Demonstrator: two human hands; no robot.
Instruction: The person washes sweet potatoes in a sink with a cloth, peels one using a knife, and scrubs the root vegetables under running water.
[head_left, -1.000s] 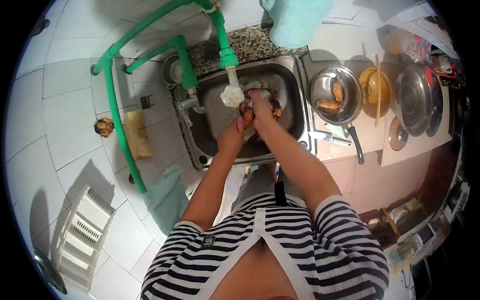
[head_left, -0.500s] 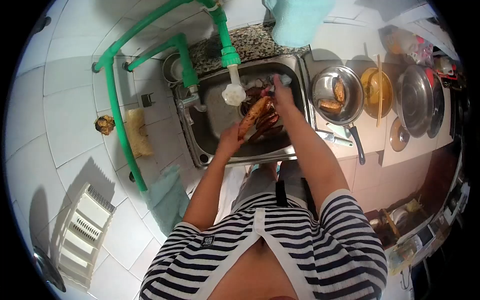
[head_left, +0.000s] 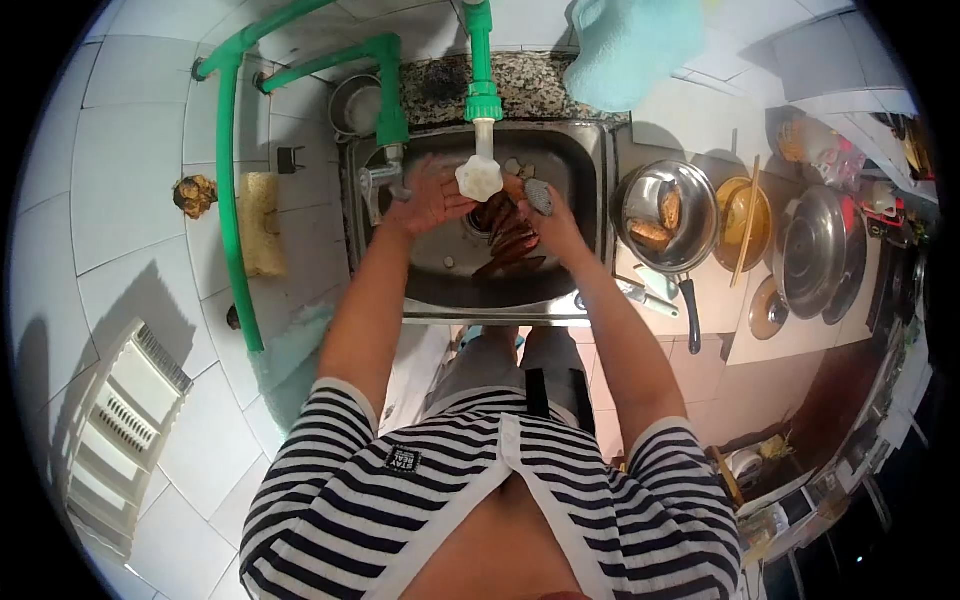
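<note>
In the sink (head_left: 420,290), several long reddish-brown roots (head_left: 512,240), which look like sweet potatoes, lie in a pile by the drain. My left hand (head_left: 436,200) is open, fingers spread, just left of the white tap head (head_left: 480,178), and no object shows in it. On the other side of the tap, my right hand (head_left: 552,222) grips a grey mesh scrubber (head_left: 538,195). An orange-brown root end (head_left: 513,188) shows beside the scrubber, partly hidden by the tap; whether my right hand touches it I cannot tell.
Right of the sink, a steel frying pan (head_left: 668,215) holds two orange-brown pieces. Beside it stand a yellow bowl (head_left: 735,205) with chopsticks (head_left: 748,225) across it, and a large metal lid (head_left: 812,243). A knife (head_left: 648,297) lies near the pan handle. Green pipes (head_left: 228,200) run along the left wall.
My left hand has let go of the long root and moved up and left toward the tap, fingers now spread. My right hand keeps the scrubber, slightly lower. The view has shifted a little.
</note>
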